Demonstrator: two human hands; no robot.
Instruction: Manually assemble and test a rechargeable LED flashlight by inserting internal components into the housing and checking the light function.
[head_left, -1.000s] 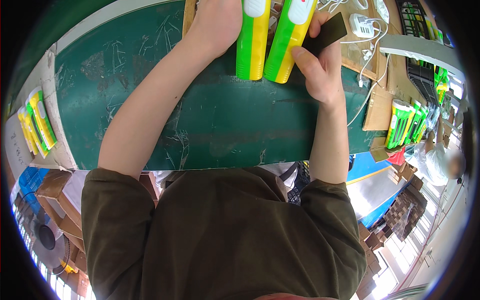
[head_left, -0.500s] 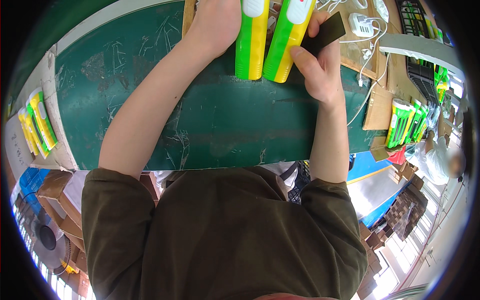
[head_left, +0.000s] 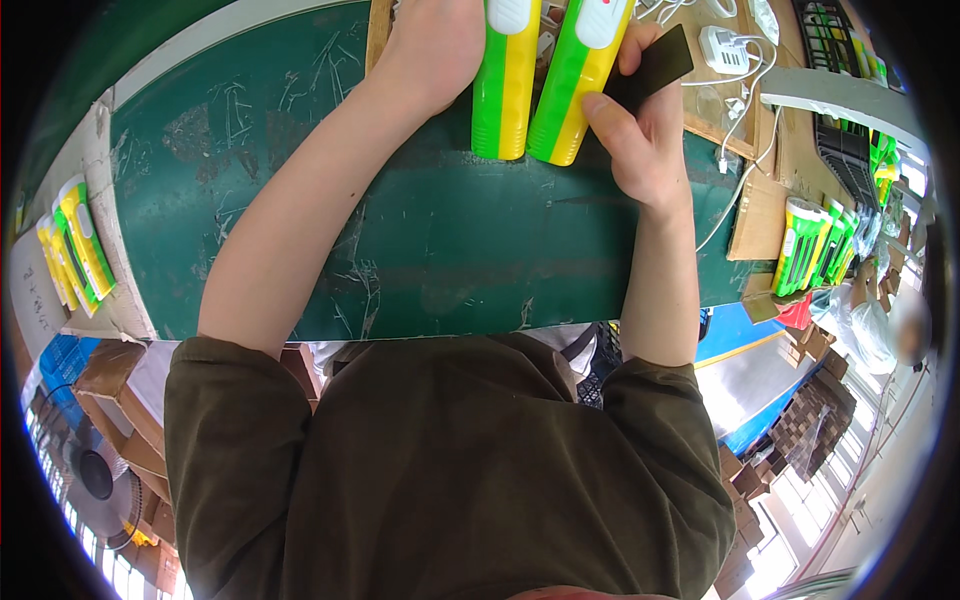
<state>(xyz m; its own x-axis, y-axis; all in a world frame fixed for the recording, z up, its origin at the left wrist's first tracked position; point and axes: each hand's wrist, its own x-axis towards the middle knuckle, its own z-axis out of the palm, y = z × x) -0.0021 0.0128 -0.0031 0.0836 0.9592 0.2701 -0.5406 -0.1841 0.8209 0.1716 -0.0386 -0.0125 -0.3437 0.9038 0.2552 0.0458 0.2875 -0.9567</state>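
Observation:
Two long green-and-yellow plastic casings with white switch panels lie side by side at the table's far edge, their tops cut off by the picture. My left hand (head_left: 437,55) is beside the left casing (head_left: 503,95); its fingers run out of the top of the picture, so its grip is hidden. My right hand (head_left: 645,140) is closed around a dark, flat, rectangular piece (head_left: 655,72). Its thumb tip meets the yellow edge of the right casing (head_left: 568,95).
The green tabletop (head_left: 450,260) is scratched. A white charger block (head_left: 722,50) with cables sits in a wooden tray at upper right. Similar green-and-yellow casings stand at the right (head_left: 800,245) and left (head_left: 82,245). A cardboard box (head_left: 118,390) is below left.
Almost nothing differs. The casings and my right hand have shifted very slightly to the right.

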